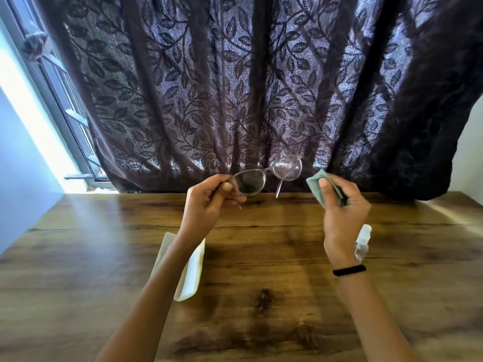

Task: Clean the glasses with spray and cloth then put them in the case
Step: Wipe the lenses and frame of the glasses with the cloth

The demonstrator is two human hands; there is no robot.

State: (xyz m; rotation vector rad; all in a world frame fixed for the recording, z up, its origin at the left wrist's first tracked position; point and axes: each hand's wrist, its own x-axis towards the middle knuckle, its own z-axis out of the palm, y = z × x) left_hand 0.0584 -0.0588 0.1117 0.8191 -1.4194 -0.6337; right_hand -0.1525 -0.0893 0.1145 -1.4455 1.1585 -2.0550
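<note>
Glasses are pinched at one end of the frame by the left hand and held above the table, probably to expose the lenses for wiping. The right hand grips the cloth at 3 o'clock, apart from the frame. The spray bottle sits at 5 o'clock and the case at 7 o'clock. No writing is legible.

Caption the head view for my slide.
Left hand holds glasses over a wooden table; right hand grips a green cloth.

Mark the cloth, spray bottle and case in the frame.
cloth point(314, 181): head view, on the folded green corner that sticks up.
spray bottle point(361, 250): head view, on the clear body below the cap.
case point(193, 271): head view, on its pale surface, lower half.
</note>
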